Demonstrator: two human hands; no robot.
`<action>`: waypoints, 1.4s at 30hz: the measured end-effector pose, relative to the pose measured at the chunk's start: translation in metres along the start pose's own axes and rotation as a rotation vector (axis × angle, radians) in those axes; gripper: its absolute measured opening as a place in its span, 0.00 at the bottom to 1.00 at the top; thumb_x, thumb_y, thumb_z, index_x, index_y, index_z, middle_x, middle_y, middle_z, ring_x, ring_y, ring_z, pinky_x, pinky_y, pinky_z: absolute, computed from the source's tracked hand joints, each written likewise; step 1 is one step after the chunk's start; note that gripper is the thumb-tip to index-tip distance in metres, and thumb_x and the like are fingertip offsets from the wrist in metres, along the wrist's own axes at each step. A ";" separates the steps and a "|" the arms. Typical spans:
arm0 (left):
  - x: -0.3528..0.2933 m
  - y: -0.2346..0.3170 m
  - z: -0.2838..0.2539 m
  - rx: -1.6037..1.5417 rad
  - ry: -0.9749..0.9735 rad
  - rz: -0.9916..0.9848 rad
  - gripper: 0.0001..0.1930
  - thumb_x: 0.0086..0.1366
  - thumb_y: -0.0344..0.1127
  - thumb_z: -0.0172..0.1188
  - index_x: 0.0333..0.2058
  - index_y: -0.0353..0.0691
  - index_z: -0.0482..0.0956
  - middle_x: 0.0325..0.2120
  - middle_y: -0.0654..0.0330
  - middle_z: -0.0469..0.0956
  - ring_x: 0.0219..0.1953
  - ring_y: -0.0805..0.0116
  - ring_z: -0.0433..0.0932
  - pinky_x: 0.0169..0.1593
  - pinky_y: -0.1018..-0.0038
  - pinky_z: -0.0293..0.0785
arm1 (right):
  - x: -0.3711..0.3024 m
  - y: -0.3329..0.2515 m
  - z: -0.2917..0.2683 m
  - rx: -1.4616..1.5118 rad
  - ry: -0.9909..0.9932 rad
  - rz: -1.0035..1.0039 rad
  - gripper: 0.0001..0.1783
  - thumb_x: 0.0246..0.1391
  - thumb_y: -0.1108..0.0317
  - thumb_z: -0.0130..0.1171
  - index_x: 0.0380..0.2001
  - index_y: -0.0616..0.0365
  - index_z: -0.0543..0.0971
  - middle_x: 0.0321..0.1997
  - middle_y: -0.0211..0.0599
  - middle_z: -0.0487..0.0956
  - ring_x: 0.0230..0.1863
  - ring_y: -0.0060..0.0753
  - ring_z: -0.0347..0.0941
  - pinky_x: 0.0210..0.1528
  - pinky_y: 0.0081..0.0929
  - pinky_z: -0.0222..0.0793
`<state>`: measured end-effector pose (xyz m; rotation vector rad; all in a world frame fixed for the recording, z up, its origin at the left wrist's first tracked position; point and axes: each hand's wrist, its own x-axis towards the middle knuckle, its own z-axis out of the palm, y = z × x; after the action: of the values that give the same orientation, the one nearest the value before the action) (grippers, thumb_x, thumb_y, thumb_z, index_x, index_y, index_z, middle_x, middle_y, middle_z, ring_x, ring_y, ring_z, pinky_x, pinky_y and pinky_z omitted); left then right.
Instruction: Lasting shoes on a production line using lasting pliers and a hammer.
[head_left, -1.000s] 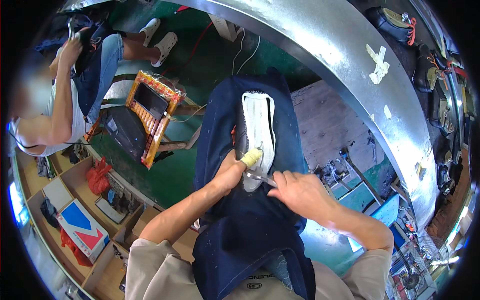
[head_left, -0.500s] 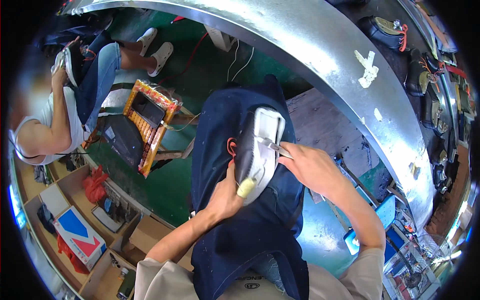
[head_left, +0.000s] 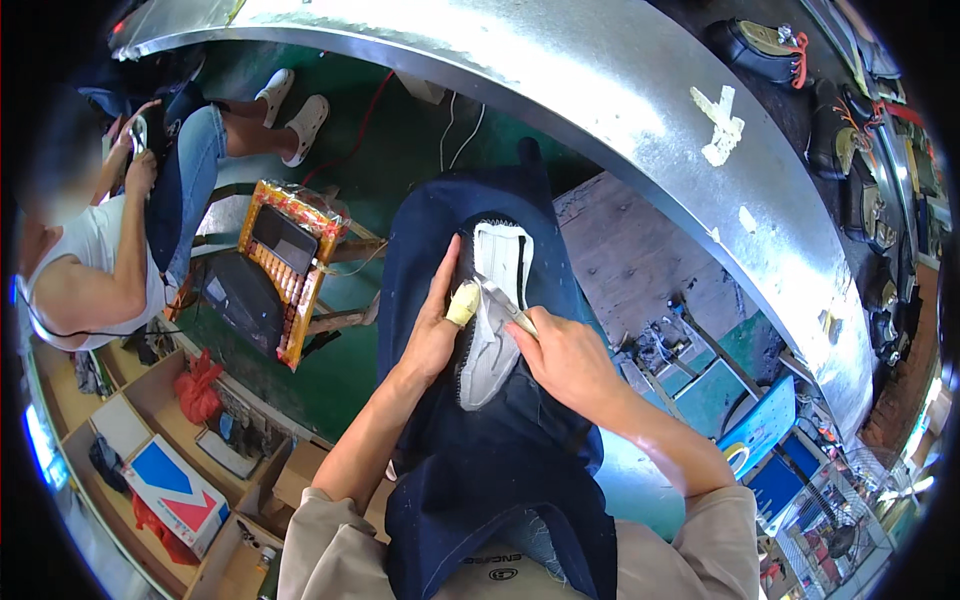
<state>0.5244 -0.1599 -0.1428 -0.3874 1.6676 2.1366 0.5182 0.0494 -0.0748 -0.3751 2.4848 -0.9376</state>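
A shoe [head_left: 485, 370] lies sole side up across the dark blue apron on my lap. Its underside is pale grey-white with a stitched edge, and little of its dark upper shows at the left. My left hand [head_left: 432, 325] grips the shoe's left side, fingers along the upper and the thumb, wrapped in a yellow cover [head_left: 463, 303], at the edge. In my right hand [head_left: 565, 360] are metal pincers [head_left: 503, 302], their head against the edge near the yellow-covered thumb. The pincers' jaws are too small to make out.
A curved metal bench [head_left: 640, 110] arcs ahead and right, with several dark shoes [head_left: 765, 52] beyond it. To my left, a bead-covered stool [head_left: 285, 270] carries a phone [head_left: 285, 236]. A co-worker [head_left: 90, 250] sits at far left. Wooden compartments [head_left: 190, 420] stand at lower left.
The shoe has turned more upright in view, its sole facing me more squarely. The pincers have moved left and down to the edge by my left thumb. The co-worker's hands have also shifted.
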 end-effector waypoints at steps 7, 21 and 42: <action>0.006 0.015 -0.005 0.392 0.010 0.029 0.39 0.70 0.27 0.59 0.76 0.45 0.53 0.69 0.49 0.64 0.71 0.57 0.62 0.73 0.66 0.56 | 0.003 -0.001 -0.034 0.054 0.003 0.002 0.15 0.69 0.58 0.57 0.45 0.61 0.77 0.33 0.53 0.83 0.36 0.58 0.82 0.35 0.48 0.75; 0.013 0.001 0.003 0.539 0.090 0.174 0.49 0.66 0.40 0.69 0.77 0.44 0.46 0.68 0.42 0.64 0.70 0.51 0.65 0.72 0.62 0.61 | 0.053 0.003 -0.010 -0.220 0.032 -0.113 0.18 0.70 0.56 0.55 0.33 0.60 0.75 0.24 0.46 0.82 0.29 0.52 0.82 0.31 0.46 0.76; -0.063 0.050 -0.078 -0.218 0.482 -0.003 0.25 0.67 0.36 0.67 0.61 0.41 0.73 0.48 0.58 0.81 0.50 0.67 0.81 0.57 0.67 0.78 | -0.009 0.013 0.008 0.559 -0.089 0.184 0.27 0.54 0.54 0.76 0.49 0.60 0.77 0.39 0.37 0.85 0.32 0.29 0.78 0.38 0.30 0.73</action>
<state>0.5541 -0.2546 -0.0910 -1.0377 1.6603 2.3601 0.5282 0.0580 -0.0857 -0.0016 2.0203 -1.4345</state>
